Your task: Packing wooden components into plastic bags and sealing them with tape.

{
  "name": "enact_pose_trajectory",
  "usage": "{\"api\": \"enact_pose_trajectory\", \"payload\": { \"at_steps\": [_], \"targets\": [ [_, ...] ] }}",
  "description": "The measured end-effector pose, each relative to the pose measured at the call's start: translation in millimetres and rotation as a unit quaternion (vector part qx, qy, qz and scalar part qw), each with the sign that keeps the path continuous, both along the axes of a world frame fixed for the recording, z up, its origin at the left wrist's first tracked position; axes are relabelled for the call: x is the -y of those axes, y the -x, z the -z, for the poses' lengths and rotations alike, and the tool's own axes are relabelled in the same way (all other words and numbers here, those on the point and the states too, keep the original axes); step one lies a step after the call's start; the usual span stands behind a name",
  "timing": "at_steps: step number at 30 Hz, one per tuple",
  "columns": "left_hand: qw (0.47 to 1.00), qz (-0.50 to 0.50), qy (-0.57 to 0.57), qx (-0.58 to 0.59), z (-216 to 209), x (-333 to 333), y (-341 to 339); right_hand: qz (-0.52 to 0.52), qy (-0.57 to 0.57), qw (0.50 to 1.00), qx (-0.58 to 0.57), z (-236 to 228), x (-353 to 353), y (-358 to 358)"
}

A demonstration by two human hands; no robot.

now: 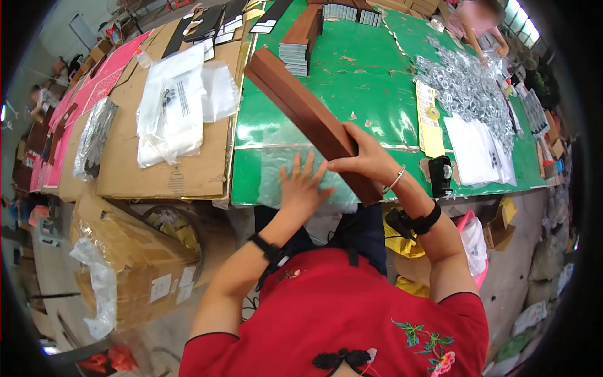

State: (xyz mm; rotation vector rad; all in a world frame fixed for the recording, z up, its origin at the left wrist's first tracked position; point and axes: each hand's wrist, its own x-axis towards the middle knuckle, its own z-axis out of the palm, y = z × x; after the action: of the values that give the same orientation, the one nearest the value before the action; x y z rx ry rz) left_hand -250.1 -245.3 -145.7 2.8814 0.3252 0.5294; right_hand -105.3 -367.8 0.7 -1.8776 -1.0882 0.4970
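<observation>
My right hand (364, 154) is wrapped round the near part of a long reddish-brown wooden bar (295, 100). The bar is held slanting over the green table (364, 94), its far end pointing up and to the left. Left of the bar's near end, my left hand (304, 185) lies flat with fingers spread. Beneath that hand a clear plastic bag (270, 166) rests at the table's front edge. Part of the bag is hidden by my hands and the bar.
Similar brown bars (298, 44) are stacked at the back. Plastic bags with rods (173, 94) lie on cardboard to the left. Clear hardware packets (465, 81), a yellow sheet (427, 119) and a black tape dispenser (441, 176) are on the right. Another person (480, 22) works at the far right.
</observation>
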Motion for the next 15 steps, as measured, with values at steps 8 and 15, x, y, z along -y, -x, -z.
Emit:
{"api": "enact_pose_trajectory", "payload": {
  "at_steps": [8,15],
  "targets": [
    [0.989,-0.074,0.099,-0.082,-49,0,-73,-0.001,0.031,0.994,0.103,2,12,-48],
    [0.99,0.111,0.092,0.011,-61,-51,36,-0.014,0.054,0.966,0.254,42,7,-39]
  ]
}}
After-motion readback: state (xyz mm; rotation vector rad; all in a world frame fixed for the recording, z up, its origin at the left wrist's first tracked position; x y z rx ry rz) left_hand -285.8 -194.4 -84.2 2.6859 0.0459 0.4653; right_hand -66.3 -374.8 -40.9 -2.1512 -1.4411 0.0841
